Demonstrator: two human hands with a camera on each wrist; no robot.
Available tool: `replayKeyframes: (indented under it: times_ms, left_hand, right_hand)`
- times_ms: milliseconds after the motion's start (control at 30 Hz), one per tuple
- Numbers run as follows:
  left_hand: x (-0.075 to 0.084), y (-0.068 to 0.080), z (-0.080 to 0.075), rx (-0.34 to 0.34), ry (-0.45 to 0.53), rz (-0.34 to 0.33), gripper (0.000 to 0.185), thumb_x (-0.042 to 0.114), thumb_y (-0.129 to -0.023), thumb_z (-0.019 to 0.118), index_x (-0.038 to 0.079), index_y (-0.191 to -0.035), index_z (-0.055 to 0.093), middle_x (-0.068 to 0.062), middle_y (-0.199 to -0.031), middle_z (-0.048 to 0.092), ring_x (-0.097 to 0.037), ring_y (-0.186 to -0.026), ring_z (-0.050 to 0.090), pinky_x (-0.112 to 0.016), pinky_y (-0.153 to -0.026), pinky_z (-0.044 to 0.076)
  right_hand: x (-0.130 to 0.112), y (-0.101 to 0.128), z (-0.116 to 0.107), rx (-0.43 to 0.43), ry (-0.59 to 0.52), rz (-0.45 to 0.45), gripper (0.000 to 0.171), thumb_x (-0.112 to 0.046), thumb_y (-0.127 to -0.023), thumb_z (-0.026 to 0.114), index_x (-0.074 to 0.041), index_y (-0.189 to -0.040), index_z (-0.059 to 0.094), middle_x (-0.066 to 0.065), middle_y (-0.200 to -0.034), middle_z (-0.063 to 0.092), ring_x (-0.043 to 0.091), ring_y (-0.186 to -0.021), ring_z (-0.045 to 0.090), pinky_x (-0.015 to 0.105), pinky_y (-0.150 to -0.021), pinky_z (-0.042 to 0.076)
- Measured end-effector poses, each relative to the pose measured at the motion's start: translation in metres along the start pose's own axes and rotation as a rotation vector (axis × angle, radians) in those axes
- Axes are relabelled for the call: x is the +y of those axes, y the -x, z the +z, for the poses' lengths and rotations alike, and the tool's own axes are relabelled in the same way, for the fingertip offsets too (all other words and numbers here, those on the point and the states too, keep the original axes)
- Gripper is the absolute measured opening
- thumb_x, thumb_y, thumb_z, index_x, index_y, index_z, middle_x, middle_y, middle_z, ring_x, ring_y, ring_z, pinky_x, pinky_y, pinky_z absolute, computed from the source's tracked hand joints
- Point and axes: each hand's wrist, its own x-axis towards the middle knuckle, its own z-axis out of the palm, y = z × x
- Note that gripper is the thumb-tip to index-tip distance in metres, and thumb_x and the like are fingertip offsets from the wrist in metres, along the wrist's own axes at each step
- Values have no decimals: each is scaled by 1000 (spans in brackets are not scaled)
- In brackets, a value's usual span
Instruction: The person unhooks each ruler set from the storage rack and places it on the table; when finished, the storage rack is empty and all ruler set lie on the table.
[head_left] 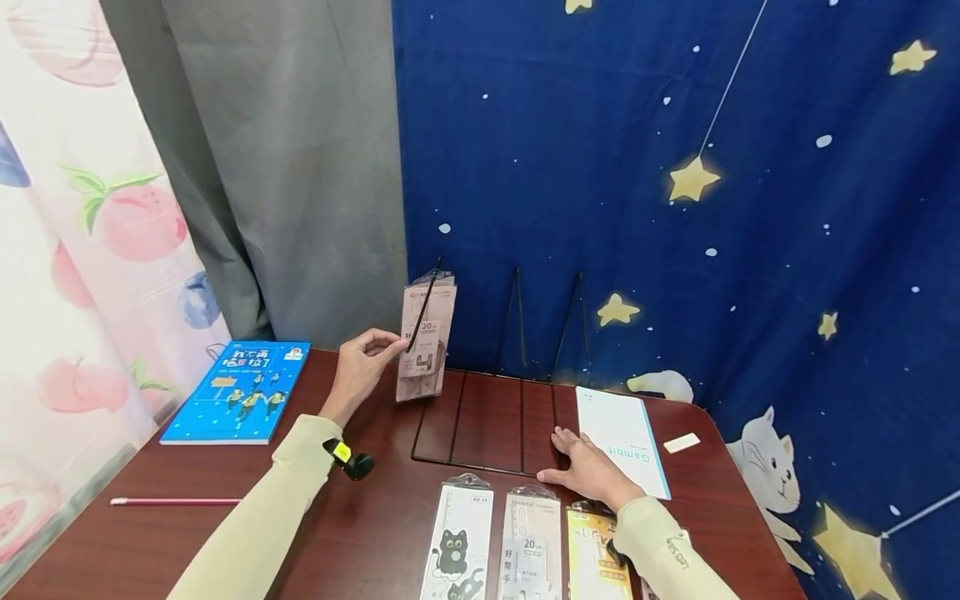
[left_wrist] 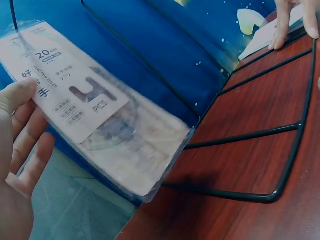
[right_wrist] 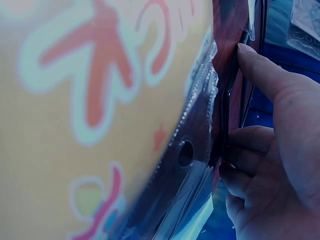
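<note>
A pale pink ruler set [head_left: 426, 367] in a clear sleeve hangs from the left prong of a black wire rack [head_left: 488, 468]. With thumb and fingers my left hand [head_left: 363, 367] pinches the sleeve's left edge; in the left wrist view the thumb [left_wrist: 20, 95] lies over the printed front. My right hand [head_left: 592, 471] rests on the right side of the rack's base. In the right wrist view its thumb and fingers touch the black wire [right_wrist: 231, 95]. The rack's other two prongs [head_left: 567, 325] stand up bare against the curtain.
Packaged rulers lie in front of the rack: a white cat one [head_left: 457, 542], a pink one [head_left: 531, 542] and a yellow one [head_left: 596, 554], partly under my right sleeve. A white notebook [head_left: 618, 433] and an eraser [head_left: 682, 442] lie right; a blue book [head_left: 240, 392] and pencil [head_left: 176, 502] lie left.
</note>
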Motion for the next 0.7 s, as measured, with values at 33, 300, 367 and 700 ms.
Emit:
replayKeyframes:
  times_ms: [33,300,367,700]
  left_hand:
    - [1,3,-1,-7,10,-5,30,38,-92,80,11,-104,76,-4,-96,78,-17,-90,76,-21,-77,59]
    - [9,26,-8,-106,101,-50,28,30,-94,78,5,-106,73,-2,-95,77,-7,-83,75,-35,-80,64]
    - [11,31,-10,-117,118,-66,28,29,-94,79,4,-106,73,-1,-94,77,-8,-81,75,-38,-81,64]
    - [23,56,-21,-156,86,-117,33,34,-94,79,4,-107,73,1,-95,76,-11,-82,75,-36,-81,64]
  right_hand:
    - [0,0,0,0,-2,-1,89,-50,-89,79,-1,-155,46,20,-166,37,46,-157,26,61,-124,27]
    - [-1,1,0,4,3,-14,87,-49,-88,80,0,-153,48,21,-164,40,43,-156,29,59,-125,26]
    - [-1,1,1,6,5,-8,87,-50,-88,79,0,-153,48,21,-164,40,44,-156,30,59,-125,28]
    - [-2,3,1,13,1,1,88,-51,-88,80,0,-152,50,21,-164,40,47,-155,30,60,-124,29]
